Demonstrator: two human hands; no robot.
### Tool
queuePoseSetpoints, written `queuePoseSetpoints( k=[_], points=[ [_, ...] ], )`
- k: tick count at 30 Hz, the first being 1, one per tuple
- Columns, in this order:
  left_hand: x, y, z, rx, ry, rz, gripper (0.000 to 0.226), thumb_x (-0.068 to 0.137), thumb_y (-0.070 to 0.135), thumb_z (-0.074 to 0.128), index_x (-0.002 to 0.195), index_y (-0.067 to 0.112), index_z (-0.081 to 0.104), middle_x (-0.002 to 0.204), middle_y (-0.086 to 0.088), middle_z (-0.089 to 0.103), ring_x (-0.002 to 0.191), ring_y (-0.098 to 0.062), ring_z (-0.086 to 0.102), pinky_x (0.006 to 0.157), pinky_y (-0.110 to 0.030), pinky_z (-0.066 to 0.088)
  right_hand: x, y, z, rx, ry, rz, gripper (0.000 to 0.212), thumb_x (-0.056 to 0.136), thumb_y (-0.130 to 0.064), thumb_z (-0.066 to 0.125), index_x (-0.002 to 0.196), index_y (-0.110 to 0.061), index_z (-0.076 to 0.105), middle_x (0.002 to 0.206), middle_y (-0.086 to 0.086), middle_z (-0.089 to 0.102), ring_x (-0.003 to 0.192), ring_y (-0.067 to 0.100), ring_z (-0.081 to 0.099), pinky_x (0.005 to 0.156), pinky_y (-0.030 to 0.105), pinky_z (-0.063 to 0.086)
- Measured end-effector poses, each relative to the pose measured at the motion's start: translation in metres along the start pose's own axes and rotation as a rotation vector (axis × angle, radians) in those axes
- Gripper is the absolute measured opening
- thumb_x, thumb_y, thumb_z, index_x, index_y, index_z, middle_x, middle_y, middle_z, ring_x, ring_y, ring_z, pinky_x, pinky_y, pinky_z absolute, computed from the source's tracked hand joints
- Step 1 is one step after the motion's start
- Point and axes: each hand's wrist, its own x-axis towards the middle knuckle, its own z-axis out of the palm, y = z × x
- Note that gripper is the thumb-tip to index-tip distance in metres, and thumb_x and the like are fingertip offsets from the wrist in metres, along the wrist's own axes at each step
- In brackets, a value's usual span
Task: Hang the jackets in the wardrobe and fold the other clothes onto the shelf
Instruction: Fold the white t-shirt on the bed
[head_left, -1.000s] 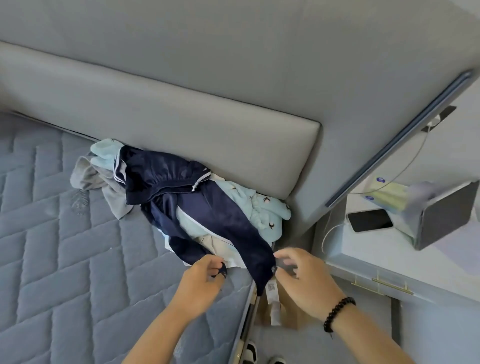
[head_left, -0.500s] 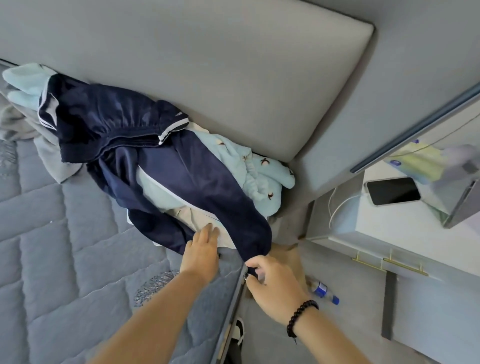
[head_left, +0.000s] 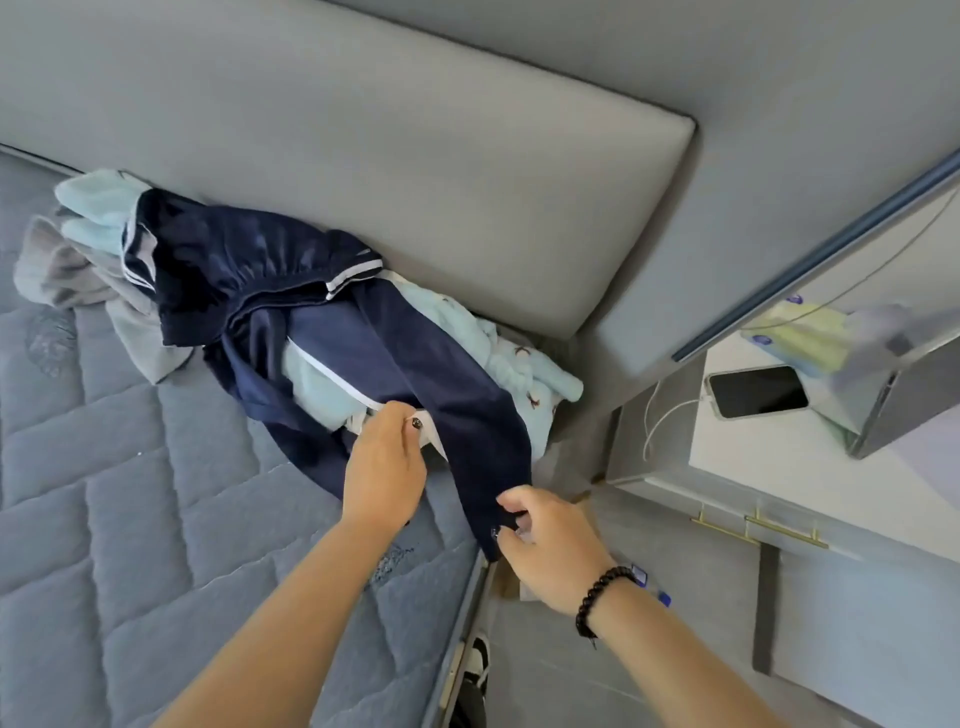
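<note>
Left hand (head_left: 384, 462) has moved up onto navy jacket (head_left: 410, 364) (mattress (head_left: 130, 493) edge).

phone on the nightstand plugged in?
Yes, the phone lies screen-up on the nightstand with a white cable running into its left end.

Grey padded headboard (head_left: 415, 171), quilted mattress (head_left: 130, 519), seemingly white nightstand (head_left: 769, 467).

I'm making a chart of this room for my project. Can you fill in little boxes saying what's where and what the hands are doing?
place: quilted bed by a grey headboard
clothes: pile with navy jacket on top
left hand: pinches a white layer at the jacket's edge
right hand: grips the jacket's lower end
nightstand: phone plugged into a cable
</note>
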Motion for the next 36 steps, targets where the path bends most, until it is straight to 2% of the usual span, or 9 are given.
queuePoseSetpoints(
  k=[8,10,13,17,23,26,30,33,36],
  points=[
    [0.030,0.093,-0.122,-0.366,0.158,-0.054,0.018,0.101,0.017,0.042,0.088,0.018,0.054,0.081,0.012,0.062,0.078,0.002,0.056,0.069,-0.017,0.042,-0.018,-0.090,-0.051,0.169,0.050,-0.138,0.063,0.088,-0.029,0.061,0.143,-0.038,0.030,0.133,-0.013,0.046,0.109,0.006,0.053,0.090,0.018,0.045],
    [0.037,0.116,-0.155,-0.504,0.177,-0.014,0.021,0.101,0.011,0.042,0.085,0.013,0.056,0.079,0.011,0.065,0.079,-0.006,0.061,0.073,-0.021,0.048,-0.025,-0.119,-0.063,0.193,0.042,-0.225,0.070,0.087,-0.031,0.062,0.141,-0.052,0.023,0.133,-0.028,0.039,0.110,0.001,0.052,0.089,0.017,0.045],
    [0.046,0.150,-0.202,-0.604,0.224,0.025,0.022,0.100,0.010,0.042,0.082,0.013,0.055,0.062,0.017,0.060,0.059,0.001,0.056,0.058,-0.011,0.043,-0.035,-0.161,-0.079,0.192,0.066,-0.368,0.072,0.084,-0.030,0.064,0.120,-0.074,0.020,0.113,-0.058,0.027,0.110,-0.023,0.038,0.085,0.000,0.037],
    [0.054,0.187,-0.249,-0.670,0.249,0.019,0.034,0.099,0.019,0.045,0.072,0.034,0.057,0.055,0.016,0.051,0.053,-0.005,0.044,0.055,-0.016,0.037,-0.041,-0.198,-0.093,0.188,0.103,-0.399,0.092,0.082,-0.032,0.071,0.150,-0.035,0.008,0.127,-0.029,0.026,0.122,-0.007,0.033,0.098,0.010,0.033],
    [0.053,0.251,-0.304,-0.889,0.233,0.123,0.031,0.102,0.020,0.046,0.074,0.026,0.058,0.055,0.015,0.046,0.050,-0.001,0.039,0.048,-0.011,0.037,-0.060,-0.242,-0.124,0.153,0.209,-0.437,0.100,0.072,-0.042,0.076,0.150,-0.029,0.014,0.146,-0.016,0.027,0.134,0.005,0.030,0.112,0.030,0.032],
    [0.053,0.280,-0.326,-0.944,0.224,0.206,0.028,0.102,0.019,0.047,0.077,0.022,0.059,0.064,0.010,0.055,0.056,-0.003,0.046,0.054,-0.013,0.042,-0.070,-0.262,-0.145,0.113,0.288,-0.480,0.067,0.072,-0.039,0.072,0.131,-0.029,0.043,0.125,-0.013,0.049,0.122,0.013,0.043,0.101,0.035,0.043],
    [0.052,0.314,-0.346,-0.957,0.170,0.302,0.025,0.101,0.022,0.048,0.079,0.024,0.061,0.067,0.012,0.060,0.061,-0.003,0.053,0.058,-0.015,0.046,-0.087,-0.267,-0.174,0.214,0.402,-0.483,0.004,0.084,-0.017,0.060,0.087,-0.014,0.060,0.082,0.006,0.062,0.073,0.018,0.056,0.068,0.038,0.050],
    [0.051,0.331,-0.353,-0.909,0.149,0.337,0.025,0.102,0.024,0.047,0.081,0.024,0.060,0.067,0.015,0.060,0.062,-0.001,0.054,0.058,-0.013,0.045,-0.102,-0.260,-0.196,0.258,0.456,-0.477,0.038,0.094,-0.014,0.052,0.061,-0.031,0.056,0.057,-0.013,0.056,0.054,0.003,0.047,0.053,0.015,0.035],
    [0.048,0.339,-0.354,-0.869,0.161,0.319,0.028,0.103,0.024,0.044,0.080,0.026,0.060,0.068,0.017,0.061,0.064,0.000,0.055,0.058,-0.011,0.045,-0.119,-0.252,-0.216,0.300,0.513,-0.457,0.036,0.096,-0.013,0.048,0.062,-0.024,0.051,0.054,-0.018,0.049,0.053,0.000,0.039,0.052,0.013,0.032]
  ],
)
